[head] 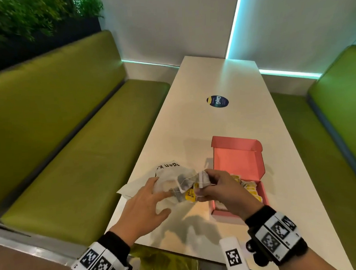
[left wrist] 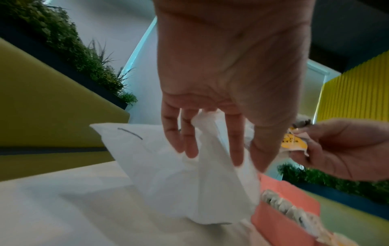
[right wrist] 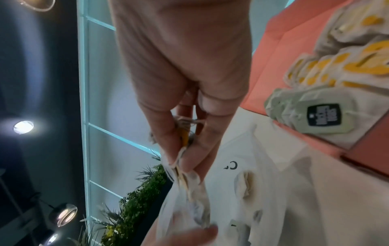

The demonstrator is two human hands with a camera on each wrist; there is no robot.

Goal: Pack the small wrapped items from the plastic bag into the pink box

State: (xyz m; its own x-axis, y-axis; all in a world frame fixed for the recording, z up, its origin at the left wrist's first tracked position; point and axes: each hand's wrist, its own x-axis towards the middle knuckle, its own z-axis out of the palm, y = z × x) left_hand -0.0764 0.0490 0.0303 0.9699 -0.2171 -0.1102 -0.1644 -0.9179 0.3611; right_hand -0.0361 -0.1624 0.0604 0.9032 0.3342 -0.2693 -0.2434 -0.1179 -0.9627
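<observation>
Pink box sits open on the white worktop, lid raised, a row of small wrapped items already packed inside it. Just left of the box lies the plastic bag, partly lifted. The left hand has its fingers straight and spread against the bag's film. The right hand, beside the box's near-left corner, pinches a bunch of wrapped items with yellow tags at the bag's mouth.

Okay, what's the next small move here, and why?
Probably carry the right hand rightward and set its pinched yellow-tagged wrapped sachets into the open pink cardboard box. They are already out of the white plastic bag, which the left hand steadies.
</observation>
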